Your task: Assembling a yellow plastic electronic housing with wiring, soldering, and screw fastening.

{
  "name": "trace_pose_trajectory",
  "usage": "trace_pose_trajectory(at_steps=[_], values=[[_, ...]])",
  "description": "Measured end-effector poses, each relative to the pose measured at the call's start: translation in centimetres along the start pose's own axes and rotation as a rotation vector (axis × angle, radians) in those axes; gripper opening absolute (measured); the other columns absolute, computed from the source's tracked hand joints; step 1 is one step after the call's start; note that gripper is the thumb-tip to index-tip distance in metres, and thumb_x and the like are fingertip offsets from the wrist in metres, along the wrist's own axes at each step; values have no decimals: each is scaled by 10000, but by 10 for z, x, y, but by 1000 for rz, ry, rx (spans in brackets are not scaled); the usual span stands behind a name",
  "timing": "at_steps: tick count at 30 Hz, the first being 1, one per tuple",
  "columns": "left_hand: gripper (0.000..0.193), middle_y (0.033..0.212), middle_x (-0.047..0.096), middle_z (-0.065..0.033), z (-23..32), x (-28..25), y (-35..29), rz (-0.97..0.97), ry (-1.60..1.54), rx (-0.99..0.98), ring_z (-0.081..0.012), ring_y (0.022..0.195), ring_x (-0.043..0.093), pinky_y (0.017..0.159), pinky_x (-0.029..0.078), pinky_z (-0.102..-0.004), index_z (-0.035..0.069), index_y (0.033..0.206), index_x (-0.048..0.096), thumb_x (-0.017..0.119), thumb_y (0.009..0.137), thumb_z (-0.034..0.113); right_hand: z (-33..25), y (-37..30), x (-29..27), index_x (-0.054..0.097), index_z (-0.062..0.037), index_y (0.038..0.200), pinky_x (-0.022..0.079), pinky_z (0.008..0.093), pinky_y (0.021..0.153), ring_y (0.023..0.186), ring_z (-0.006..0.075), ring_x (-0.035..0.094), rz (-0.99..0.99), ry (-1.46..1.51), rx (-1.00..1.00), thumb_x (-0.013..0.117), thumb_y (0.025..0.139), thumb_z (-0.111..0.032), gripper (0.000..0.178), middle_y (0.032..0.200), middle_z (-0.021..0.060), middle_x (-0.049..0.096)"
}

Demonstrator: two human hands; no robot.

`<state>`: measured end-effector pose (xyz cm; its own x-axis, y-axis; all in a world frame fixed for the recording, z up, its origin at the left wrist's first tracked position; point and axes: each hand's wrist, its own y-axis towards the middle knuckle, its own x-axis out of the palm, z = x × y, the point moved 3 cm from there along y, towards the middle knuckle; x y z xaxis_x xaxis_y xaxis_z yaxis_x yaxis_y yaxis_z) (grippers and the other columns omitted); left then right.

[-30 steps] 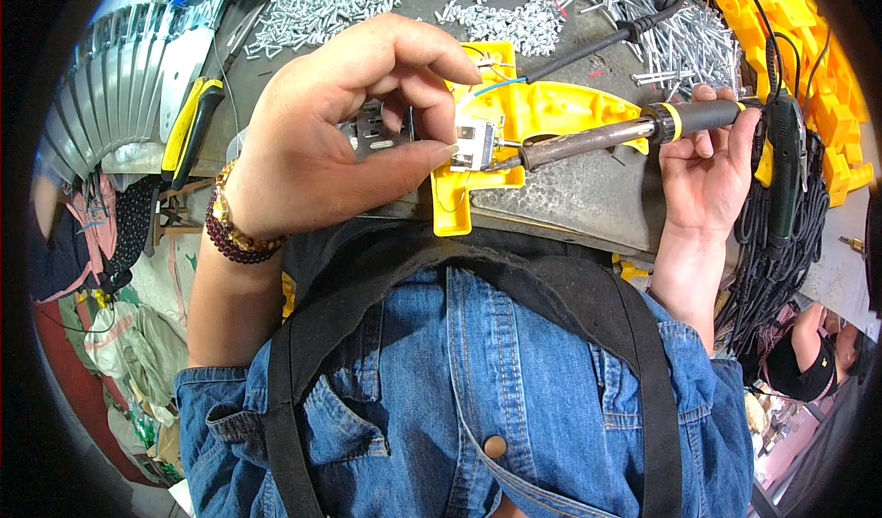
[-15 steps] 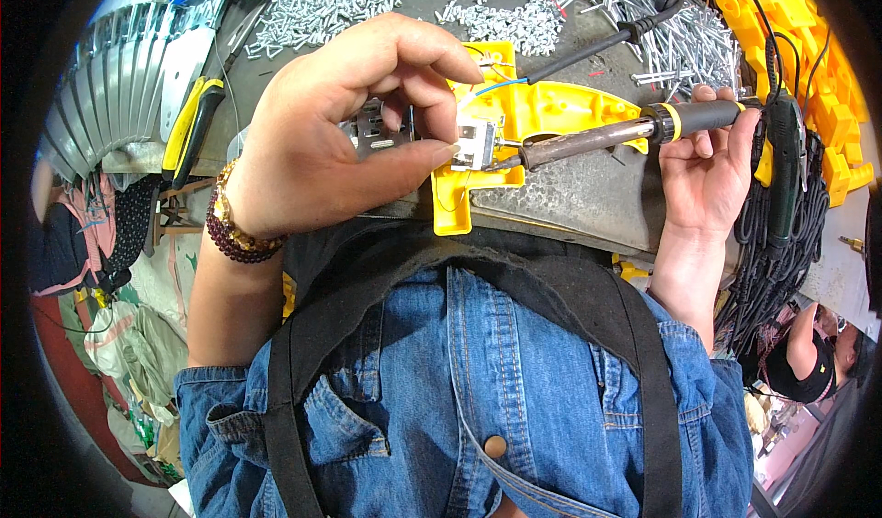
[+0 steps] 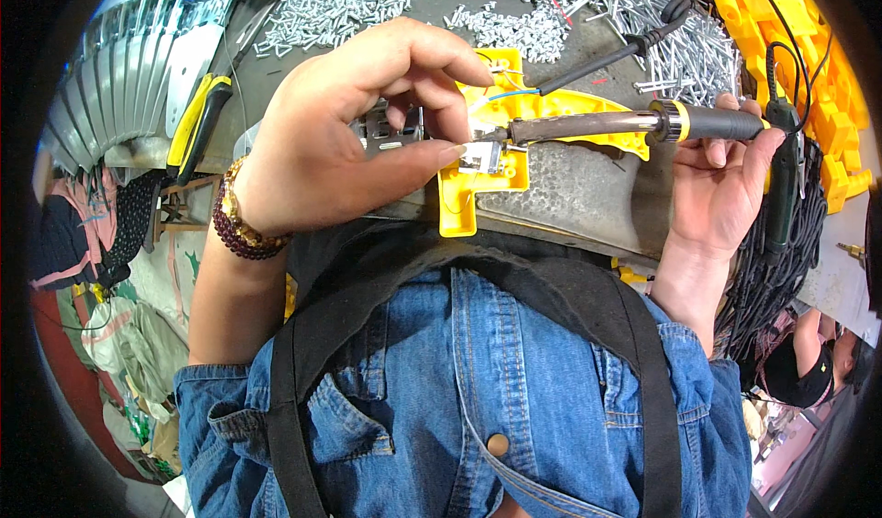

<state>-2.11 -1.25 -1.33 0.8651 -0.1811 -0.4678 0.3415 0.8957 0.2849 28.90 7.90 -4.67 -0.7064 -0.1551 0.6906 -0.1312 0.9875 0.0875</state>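
A yellow plastic tool housing half (image 3: 588, 114) lies on the bench in front of me, with a small silver metal block (image 3: 481, 158) set in it. My left hand (image 3: 344, 132) is curled over its left part, thumb and fingers closed at the block's left side; whatever they pinch is hidden. In my right hand (image 3: 717, 183) is a soldering iron (image 3: 588, 126), gripped by its dark handle with a yellow ring. Its tip points left, at the block beside my left fingertips. A black cable (image 3: 588, 66) with a blue wire end runs into the housing from the upper right.
Piles of short screws (image 3: 349, 8) and long screws (image 3: 689, 63) cover the bench's far side. Yellow-black pliers (image 3: 200, 128) and a fan of metal blades (image 3: 119, 86) lie left. Yellow housings (image 3: 827, 86) and black cables (image 3: 781, 288) crowd the right. Another person (image 3: 804, 362) is at far right.
The iron's tip has moved up from the block's lower right side to its upper edge near my left fingers. My right hand has shifted slightly right and down.
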Motion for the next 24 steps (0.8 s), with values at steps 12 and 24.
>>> trace_pose_trajectory(at_steps=[12,24], values=[[542,1023,623,-75,2,-33,-18,180,65,-1,-157,943,593,837,461,-282,-13,1200,537,712,700,-128,3,-1,3,612,-102,1195,534,331,782,661,105,503,10,-27,-27,545,1007,-439,392,1035,82,673],[287,909,612,-64,19,-51,-83,-27,918,65,-280,866,609,756,455,-401,66,914,651,769,652,68,3,2,-7,616,-89,1234,490,301,843,682,78,504,-117,24,15,532,1022,-410,394,1140,106,674]])
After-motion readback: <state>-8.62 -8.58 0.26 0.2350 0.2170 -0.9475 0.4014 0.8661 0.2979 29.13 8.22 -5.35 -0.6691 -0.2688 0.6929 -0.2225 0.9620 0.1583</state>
